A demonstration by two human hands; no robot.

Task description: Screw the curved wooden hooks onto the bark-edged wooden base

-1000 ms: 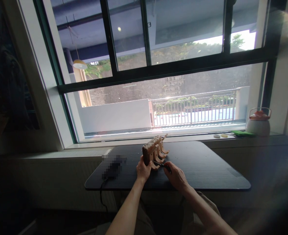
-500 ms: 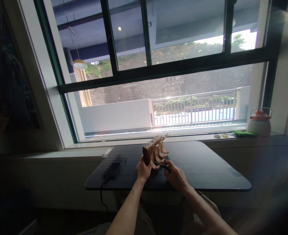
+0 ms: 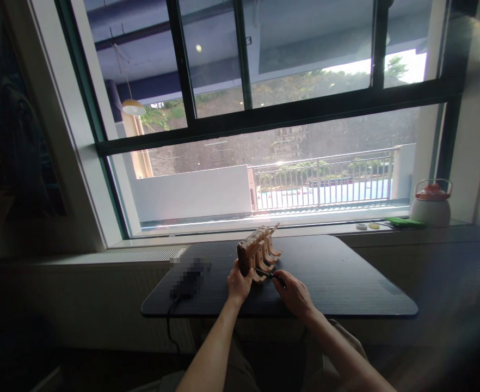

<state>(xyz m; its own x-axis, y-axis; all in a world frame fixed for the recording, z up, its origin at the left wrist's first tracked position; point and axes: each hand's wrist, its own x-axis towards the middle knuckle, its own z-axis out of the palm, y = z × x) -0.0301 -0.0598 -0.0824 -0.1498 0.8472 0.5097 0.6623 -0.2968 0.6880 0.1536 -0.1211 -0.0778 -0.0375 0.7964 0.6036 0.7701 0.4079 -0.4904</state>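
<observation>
A wooden rack [image 3: 257, 249] with a row of curved hooks stands on its edge on the dark tabletop [image 3: 346, 283], a little left of the tabletop's middle and about midway between its near and far edges, with its long side running away toward the window. The left hand [image 3: 239, 284] is over the tabletop's near half, its fingers closed around the near end of the rack and holding it up, the forearm coming in across the tabletop's near edge. The right hand [image 3: 295, 294] lies just to the right of it, also over the tabletop's near half, with its fingers pinched shut on a slim dark tool [image 3: 268, 274]. The tool slants up and to the left, and its tip meets the rack at the nearest hooks; what kind of tool it is cannot be told at this size. On the tabletop's left part lies a dark blurred object [image 3: 189, 277], well apart from the left hand, and a cord [image 3: 168, 326] hangs from it over the tabletop's near left edge. Beyond the tabletop's far right corner, on the window sill, stand a white jug with an orange lid [image 3: 431, 206], a flat green thing [image 3: 405, 221] and two small rings [image 3: 366, 226].
</observation>
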